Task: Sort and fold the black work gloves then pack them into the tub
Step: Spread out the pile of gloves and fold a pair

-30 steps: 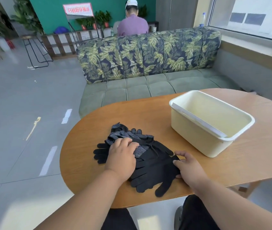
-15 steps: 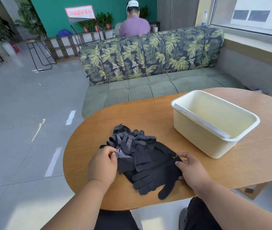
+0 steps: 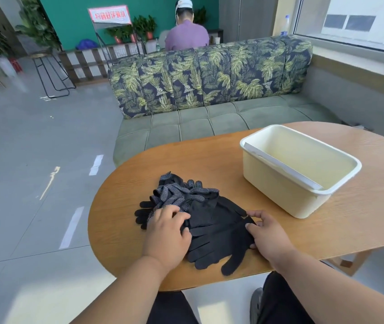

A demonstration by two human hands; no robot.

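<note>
Item: black work gloves [image 3: 212, 226], one loose heap, lying on the near left part of my wooden table [image 3: 209, 160], well short of the tub. The far gloves in the heap show white grip dots; the near ones are plain black, fingers splayed toward the table's front edge. I can read no brand or label on them.

Item: my left hand [image 3: 166, 232], palm down on the left side of the heap, its fingers bent and resting on the fabric where dotted and plain gloves meet. I cannot tell whether they pinch cloth or only press it. Forearm comes in from lower left.

Item: my right hand [image 3: 268, 232], at the heap's right edge, thumb and fingers curled against the black fabric; I cannot tell if they truly clasp it. Forearm enters from lower right.

Item: cream tub [image 3: 277, 190], rectangular, upright, right of the gloves and apart from both hands. No marking seen.

Item: leaf-print sofa [image 3: 209, 76] beyond the table.

Item: red-and-white sign [image 3: 109, 15] on a stand, far back; its characters are too blurred to read.

Item: a seated person [image 3: 187, 36] in purple, back turned, behind the sofa.
</note>
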